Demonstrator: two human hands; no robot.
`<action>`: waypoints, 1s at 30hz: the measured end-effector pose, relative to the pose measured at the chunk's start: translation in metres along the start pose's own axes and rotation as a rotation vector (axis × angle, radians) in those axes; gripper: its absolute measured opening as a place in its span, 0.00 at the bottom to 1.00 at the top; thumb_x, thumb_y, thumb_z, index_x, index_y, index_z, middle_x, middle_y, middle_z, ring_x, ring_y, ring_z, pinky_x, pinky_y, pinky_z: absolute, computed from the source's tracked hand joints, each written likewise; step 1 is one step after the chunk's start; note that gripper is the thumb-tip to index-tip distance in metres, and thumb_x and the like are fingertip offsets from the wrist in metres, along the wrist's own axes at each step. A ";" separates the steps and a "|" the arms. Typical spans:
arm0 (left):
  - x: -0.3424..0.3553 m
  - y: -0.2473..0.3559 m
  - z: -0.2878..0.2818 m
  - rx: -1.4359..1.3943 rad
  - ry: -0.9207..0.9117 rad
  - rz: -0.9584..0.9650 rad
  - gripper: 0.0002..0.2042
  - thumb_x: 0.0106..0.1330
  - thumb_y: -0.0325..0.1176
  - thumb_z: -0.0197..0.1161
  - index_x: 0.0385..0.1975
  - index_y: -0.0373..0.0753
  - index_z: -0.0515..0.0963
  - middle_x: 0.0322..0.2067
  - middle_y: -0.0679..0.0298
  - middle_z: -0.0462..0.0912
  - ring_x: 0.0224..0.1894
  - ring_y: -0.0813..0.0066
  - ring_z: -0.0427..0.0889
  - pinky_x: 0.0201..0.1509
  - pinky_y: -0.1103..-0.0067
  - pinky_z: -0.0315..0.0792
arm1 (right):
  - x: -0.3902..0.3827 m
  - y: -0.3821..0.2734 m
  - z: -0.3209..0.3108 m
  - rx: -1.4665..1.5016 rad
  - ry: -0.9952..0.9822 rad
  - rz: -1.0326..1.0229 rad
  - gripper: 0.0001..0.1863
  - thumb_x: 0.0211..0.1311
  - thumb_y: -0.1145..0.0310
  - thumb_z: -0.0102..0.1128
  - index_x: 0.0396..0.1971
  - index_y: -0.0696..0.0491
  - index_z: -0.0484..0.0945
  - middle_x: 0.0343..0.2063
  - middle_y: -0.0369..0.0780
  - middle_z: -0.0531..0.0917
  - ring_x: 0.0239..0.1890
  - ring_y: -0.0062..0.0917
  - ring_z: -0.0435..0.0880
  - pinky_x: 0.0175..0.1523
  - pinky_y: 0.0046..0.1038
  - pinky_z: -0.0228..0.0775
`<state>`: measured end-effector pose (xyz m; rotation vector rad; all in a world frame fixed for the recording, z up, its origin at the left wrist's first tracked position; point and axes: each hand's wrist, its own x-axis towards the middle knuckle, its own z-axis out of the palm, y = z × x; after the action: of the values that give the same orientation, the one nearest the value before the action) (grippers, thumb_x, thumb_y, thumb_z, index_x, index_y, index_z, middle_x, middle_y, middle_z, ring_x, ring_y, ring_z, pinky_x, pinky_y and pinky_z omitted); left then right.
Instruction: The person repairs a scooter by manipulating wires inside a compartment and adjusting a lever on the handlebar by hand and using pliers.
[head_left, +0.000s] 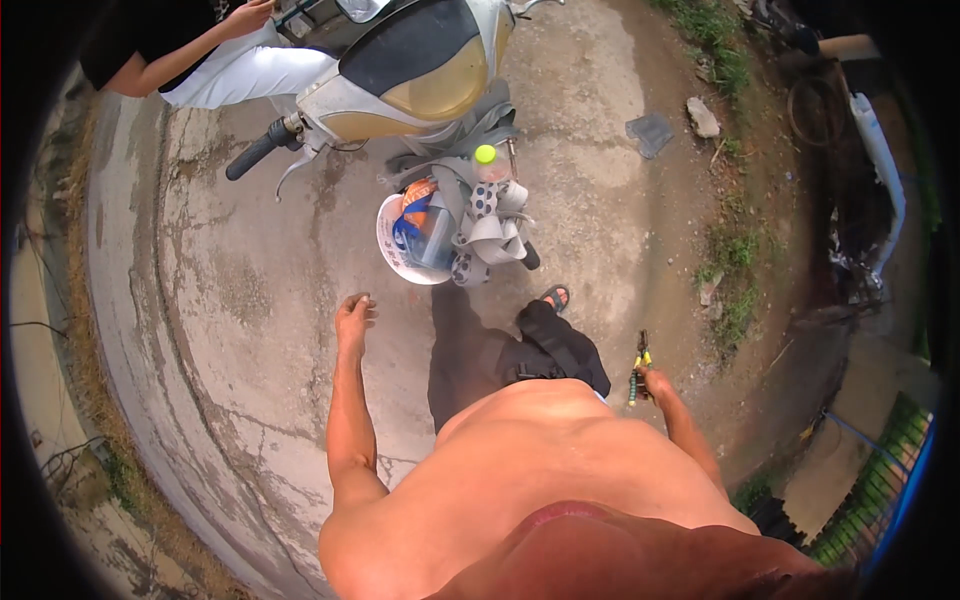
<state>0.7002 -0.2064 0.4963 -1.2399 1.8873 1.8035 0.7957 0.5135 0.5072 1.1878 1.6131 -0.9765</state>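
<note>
My right hand (655, 384), low at my right side, is closed on a pair of pliers (643, 357) with yellow and green handles, jaws pointing forward. My left hand (354, 318) hangs out over the concrete on my left, fingers loosely bent and a little apart, with nothing seen in it. Ahead of me is a white bucket (388, 240) holding an orange and blue package (413, 208) and a clear plastic container (434, 238). Grey and white straps (494, 236) and a bottle with a yellow-green cap (485, 156) crowd its right side.
A gold and white scooter (430, 95) stands ahead, its black handgrip (254, 152) reaching left. Behind it, at far left, is another person in white trousers (245, 75). On the right lie a flat clear plastic piece (650, 134), a stone (703, 117) and weeds (735, 250).
</note>
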 end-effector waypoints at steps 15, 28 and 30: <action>-0.095 -0.046 0.246 0.447 -0.394 -0.388 0.16 0.67 0.36 0.57 0.52 0.41 0.76 0.38 0.63 0.84 0.34 0.70 0.82 0.36 0.73 0.74 | 0.143 -0.018 -0.134 -0.281 0.342 -0.323 0.19 0.61 0.56 0.62 0.30 0.62 0.80 0.19 0.43 0.80 0.20 0.29 0.78 0.27 0.36 0.69; -0.041 -0.076 0.328 0.382 -0.231 -0.642 0.16 0.67 0.37 0.58 0.52 0.37 0.77 0.39 0.59 0.85 0.36 0.67 0.84 0.34 0.72 0.76 | 0.141 -0.433 -0.251 0.033 -0.016 -0.612 0.16 0.68 0.58 0.57 0.39 0.57 0.79 0.24 0.35 0.80 0.22 0.18 0.76 0.26 0.25 0.68; -0.018 -0.040 0.381 0.305 -0.229 -0.601 0.15 0.67 0.37 0.57 0.50 0.37 0.77 0.38 0.60 0.85 0.35 0.68 0.83 0.34 0.72 0.76 | 0.166 -0.429 -0.294 0.184 0.059 -0.564 0.14 0.69 0.58 0.57 0.38 0.55 0.79 0.23 0.34 0.79 0.20 0.18 0.74 0.26 0.23 0.67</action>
<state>0.6006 0.1525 0.4045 -1.2479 1.3945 1.2298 0.2968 0.7340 0.4765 0.8940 1.9911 -1.4801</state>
